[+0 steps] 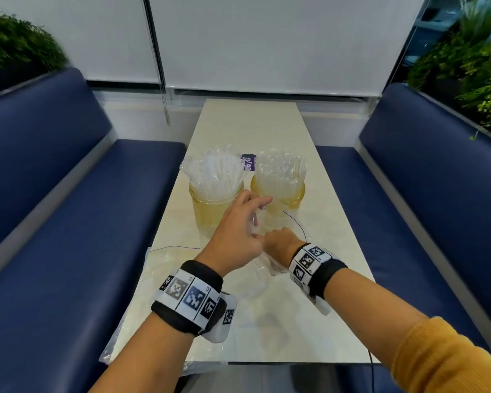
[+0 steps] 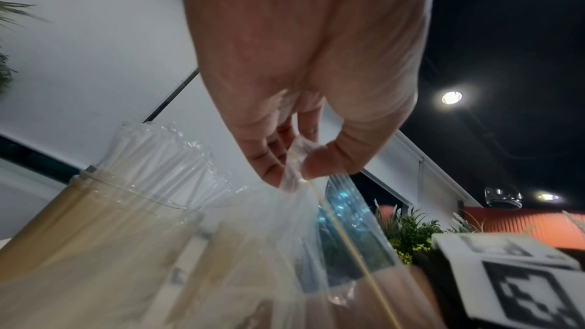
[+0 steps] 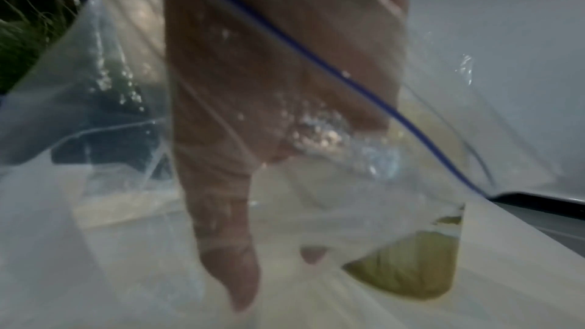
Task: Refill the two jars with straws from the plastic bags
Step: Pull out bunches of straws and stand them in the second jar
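Your left hand point(image 1: 237, 231) is raised in front of the 2 jars, thumb and fingertips point(image 2: 313, 164) pinched on a fold of the clear plastic bag point(image 1: 262, 276). Your right hand point(image 1: 279, 245) is pushed down inside that same bag; the right wrist view is blurred through the film, so you cannot tell whether its fingers are curled on anything.

Both jars stand side by side on the pale table point(image 1: 335, 251), and both look packed with wrapped straws: the left jar point(image 1: 210, 214) with its straws point(image 1: 216, 171) fanned out, the right jar point(image 1: 288, 199) just beside it. A second plastic bag point(image 1: 142, 307) lies flat at the table's near left edge.

Expect the bag to be almost weightless, limp and slippery, collapsing wherever it is not held; a pinch near the blue-lined mouth point(image 1: 298, 222) should keep it open. Any remaining straws would likely be light, thin and slick in their wrappers, so gather them mid-length as a bundle.
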A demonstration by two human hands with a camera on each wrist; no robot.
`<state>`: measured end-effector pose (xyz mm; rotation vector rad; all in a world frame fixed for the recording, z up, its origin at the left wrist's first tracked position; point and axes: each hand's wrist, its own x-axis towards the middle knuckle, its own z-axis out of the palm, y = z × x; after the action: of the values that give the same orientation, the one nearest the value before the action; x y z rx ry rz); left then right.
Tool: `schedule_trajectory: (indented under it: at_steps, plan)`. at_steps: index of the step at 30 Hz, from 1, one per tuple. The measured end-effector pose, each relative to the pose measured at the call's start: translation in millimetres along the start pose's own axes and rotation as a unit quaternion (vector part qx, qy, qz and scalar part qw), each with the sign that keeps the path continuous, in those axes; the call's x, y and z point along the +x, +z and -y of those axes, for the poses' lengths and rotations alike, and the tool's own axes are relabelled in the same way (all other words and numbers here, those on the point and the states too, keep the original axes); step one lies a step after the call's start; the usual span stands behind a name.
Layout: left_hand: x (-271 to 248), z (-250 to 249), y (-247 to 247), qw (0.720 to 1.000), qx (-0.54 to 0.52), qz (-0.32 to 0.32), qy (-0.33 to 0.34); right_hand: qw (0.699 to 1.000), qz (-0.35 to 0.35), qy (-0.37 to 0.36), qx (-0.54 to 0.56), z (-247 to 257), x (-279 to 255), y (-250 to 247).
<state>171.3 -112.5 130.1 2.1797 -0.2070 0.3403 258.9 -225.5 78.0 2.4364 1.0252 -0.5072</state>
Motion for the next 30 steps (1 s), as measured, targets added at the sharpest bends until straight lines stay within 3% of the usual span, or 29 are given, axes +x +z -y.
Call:
schedule_trajectory:
  at_steps: [7, 14, 17, 21, 23, 25, 28, 30]
  plan:
    - [-3, 3, -4, 1.0, 0.024, -0.009, -0.008, 0.998, 0.02, 0.016, -0.055, -7, -14, -20]
    - [-1, 9, 7, 0.995, 0.059, 0.017, -0.077, 0.99, -0.047, 0.075, -0.108, -20, -70, -96]
    - [7, 9, 15, 0.994, -0.027, -0.009, -0.102, 0.982, -0.089, 0.089, -0.142, -18, -97, -131]
    - [25, 7, 24, 0.994, -0.001, -0.066, -0.09, 0.979, -0.115, 0.091, -0.139, -13, -122, -157]
    - [29, 9, 28, 0.992, -0.012, -0.098, -0.079, 0.98, -0.152, 0.066, -0.106, -18, -128, -163]
    - [30, 11, 30, 0.99, -0.025, -0.127, -0.057, 0.97, -0.24, 0.034, -0.024, -30, -134, -165]
    - [29, 6, 29, 0.987, -0.057, -0.146, -0.048, 0.91, -0.365, -0.022, 0.195, -46, -136, -160]
    - [28, 1, 26, 0.981, -0.088, -0.168, -0.04, 0.879, -0.378, -0.063, 0.282, -48, -128, -150]
